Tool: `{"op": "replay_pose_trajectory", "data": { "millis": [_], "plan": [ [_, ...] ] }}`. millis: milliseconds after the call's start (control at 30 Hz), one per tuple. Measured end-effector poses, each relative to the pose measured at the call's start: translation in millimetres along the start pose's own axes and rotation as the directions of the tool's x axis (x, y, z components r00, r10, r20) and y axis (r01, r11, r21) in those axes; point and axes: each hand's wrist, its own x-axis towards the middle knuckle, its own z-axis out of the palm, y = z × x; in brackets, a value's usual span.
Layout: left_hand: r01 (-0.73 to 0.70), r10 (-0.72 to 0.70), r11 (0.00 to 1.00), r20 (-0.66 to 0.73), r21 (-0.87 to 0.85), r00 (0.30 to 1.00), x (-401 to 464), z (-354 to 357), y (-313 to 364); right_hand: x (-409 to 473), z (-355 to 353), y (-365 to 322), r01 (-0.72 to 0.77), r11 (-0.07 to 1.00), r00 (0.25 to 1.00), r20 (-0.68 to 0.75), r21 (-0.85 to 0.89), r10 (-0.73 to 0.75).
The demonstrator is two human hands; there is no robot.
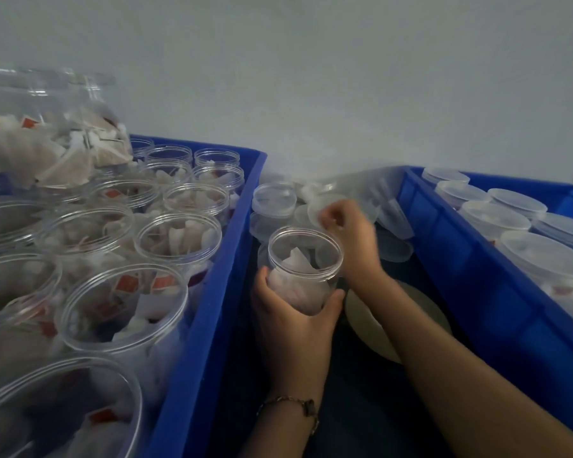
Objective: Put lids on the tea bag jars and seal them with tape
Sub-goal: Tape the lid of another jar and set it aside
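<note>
Jar (303,269) with tea bags inside stands open-topped between the two blue crates, and I see my left hand (291,319) curled around its lower wall, thumb on the right side, fingers on the left. My right hand (351,233) reaches just behind the jar's rim, its fingers pinching a clear lid (325,206) at the lid pile (275,206). Open filled jars crowd the left crate (219,292); lidded ones fill the right crate (477,276).

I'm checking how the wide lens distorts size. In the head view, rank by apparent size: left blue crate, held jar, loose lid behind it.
1. Left blue plastic crate
2. Clear plastic jar of tea bags held by left hand
3. Loose translucent round lid, farther away, so true size is unsure
</note>
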Motion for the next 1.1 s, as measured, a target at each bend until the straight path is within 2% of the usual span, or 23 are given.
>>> {"op": "replay_pose_trajectory", "data": {
  "millis": [33,100,167,200,267,333,367,433,500,533,600,667,700,800,900,967,1100],
  "plan": [
    [0.009,-0.009,1.000,0.007,-0.001,1.000,-0.2,-0.3,0.3,0.6,-10.0,-6.9,-0.126,0.977,0.980,-0.130,0.174,0.150],
    [0.032,-0.031,0.999,0.022,-0.015,0.999,-0.6,0.2,0.2,0.7,-33.8,-20.3,-0.216,0.872,0.874,-0.311,0.440,0.373],
    [0.031,-0.031,1.000,0.044,0.000,0.999,-2.0,0.2,0.3,-0.5,-54.5,-30.5,-0.211,0.778,0.798,-0.355,0.592,0.487],
    [0.021,-0.022,1.000,0.057,0.014,0.998,-2.5,-0.1,0.3,-1.2,-62.5,-37.7,-0.211,0.746,0.797,-0.331,0.632,0.505],
    [-0.008,0.004,0.999,0.091,0.037,0.996,-2.4,-0.9,-1.0,-0.8,-70.3,-45.7,-0.295,0.769,0.859,-0.195,0.567,0.473],
    [-0.033,0.025,0.998,0.156,0.049,0.987,-3.7,-1.6,-0.9,-2.9,-74.8,-51.1,-0.386,0.815,0.908,0.022,0.433,0.419],
    [-0.040,0.030,0.998,0.197,0.049,0.980,-4.5,-1.6,0.6,-3.7,-77.8,-51.8,-0.427,0.816,0.904,0.152,0.391,0.400],
    [-0.051,0.036,0.997,0.253,0.051,0.967,-6.1,-0.8,4.5,-6.1,-83.9,-50.3,-0.478,0.839,0.847,0.390,0.259,0.362],
    [-0.053,0.037,0.997,0.263,0.055,0.964,-7.3,0.0,6.7,-6.9,-85.5,-44.4,-0.428,0.897,0.805,0.500,0.113,0.321],
    [-0.049,0.034,0.997,0.264,0.052,0.964,-7.5,0.1,6.7,-6.7,-84.7,-41.6,-0.359,0.931,0.830,0.481,0.069,0.284],
    [-0.037,0.024,0.998,0.261,0.044,0.965,-6.9,0.4,5.2,-5.8,-80.7,-37.3,-0.125,0.991,0.913,0.387,-0.040,0.131],
    [-0.033,0.022,0.999,0.252,0.039,0.967,-6.4,0.4,3.8,-6.0,-74.3,-37.5,0.079,0.990,0.932,0.362,-0.117,-0.032],
    [-0.038,0.028,0.999,0.245,0.035,0.969,-6.4,0.5,4.2,-6.8,-71.8,-39.0,0.125,0.985,0.926,0.370,-0.117,-0.073],
    [-0.054,0.045,0.998,0.231,0.033,0.972,-6.2,1.5,4.6,-10.7,-71.8,-42.9,0.122,0.992,0.858,0.504,-0.019,-0.096],
    [-0.031,0.019,0.999,0.253,0.041,0.967,-5.8,1.9,4.9,-15.2,-75.3,-45.5,0.166,0.986,0.715,0.690,-0.014,-0.110],
    [-0.021,0.006,0.999,0.269,0.050,0.963,-5.4,1.3,6.3,-14.8,-75.9,-45.6,0.218,0.975,0.696,0.707,-0.035,-0.130],
    [0.004,-0.006,1.000,0.291,0.005,0.957,-5.1,-2.0,11.1,-17.4,-75.5,-51.1,0.211,0.974,0.654,0.752,-0.076,-0.083]
  ]
}}
